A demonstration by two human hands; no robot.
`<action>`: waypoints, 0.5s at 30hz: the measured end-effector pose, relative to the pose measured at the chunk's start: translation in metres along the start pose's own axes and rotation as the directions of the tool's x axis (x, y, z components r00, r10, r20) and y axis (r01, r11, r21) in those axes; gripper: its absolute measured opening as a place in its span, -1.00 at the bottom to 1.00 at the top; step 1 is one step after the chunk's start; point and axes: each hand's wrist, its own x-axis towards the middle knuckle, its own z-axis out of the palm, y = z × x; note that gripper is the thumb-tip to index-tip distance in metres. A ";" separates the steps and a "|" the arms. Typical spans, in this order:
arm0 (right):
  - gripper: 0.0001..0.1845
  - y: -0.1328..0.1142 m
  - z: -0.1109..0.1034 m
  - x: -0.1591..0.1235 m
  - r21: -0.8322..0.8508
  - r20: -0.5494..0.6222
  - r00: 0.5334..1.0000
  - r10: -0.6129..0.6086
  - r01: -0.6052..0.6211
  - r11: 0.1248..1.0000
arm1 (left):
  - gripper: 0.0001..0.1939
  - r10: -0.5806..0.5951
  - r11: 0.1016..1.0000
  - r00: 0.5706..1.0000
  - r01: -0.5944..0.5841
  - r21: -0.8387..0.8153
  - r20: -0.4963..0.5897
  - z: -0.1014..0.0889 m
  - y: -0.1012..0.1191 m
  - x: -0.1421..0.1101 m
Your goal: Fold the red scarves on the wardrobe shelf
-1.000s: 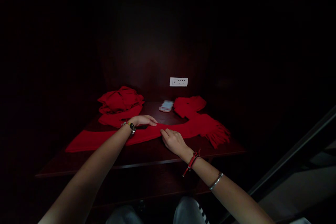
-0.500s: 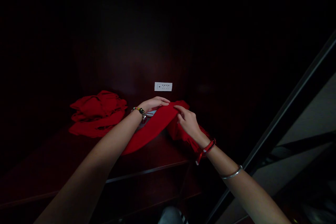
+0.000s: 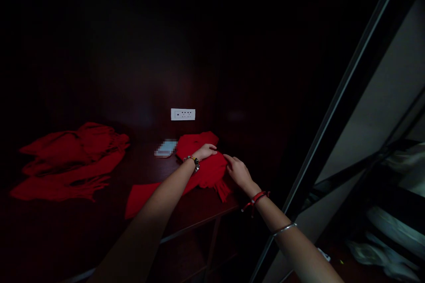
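A red scarf (image 3: 210, 168) is laid on a dark shelf (image 3: 195, 212), with both hands placed over its right part. The left hand (image 3: 206, 151) is held palm down and loosely open, its fingers extended across the cloth; no firm grip is seen. The right hand (image 3: 238, 171) is held at the scarf's right edge, with 1 finger pointed toward the cloth and the others partly curled. Whether any fabric is pinched there cannot be told.

The scarf is bunched toward the back, its fringe (image 3: 223, 191) is spread near the front edge, and a flat strip is run out to the left, partly hidden by the left forearm. Well apart on the left, a 2nd heap of red fabric (image 3: 71, 152) is seen, loosely layered and fringed. Between the 2 red masses, a pale flat object (image 3: 166, 148) is set near the scarf, its details blurred. Above it, a white socket plate (image 3: 183, 114) is mounted on the dark wall.

A beaded bracelet (image 3: 195, 162) is worn on the left wrist; a red cord bracelet (image 3: 258, 197) and a silver bangle (image 3: 284, 229) are worn on the right arm.
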 end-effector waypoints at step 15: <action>-0.50 -0.020 -0.013 -0.008 -0.339 0.029 0.828 -0.561 0.536 0.773 | -0.53 0.170 0.790 0.977 -0.214 0.575 0.131 -0.082 -0.041 -0.101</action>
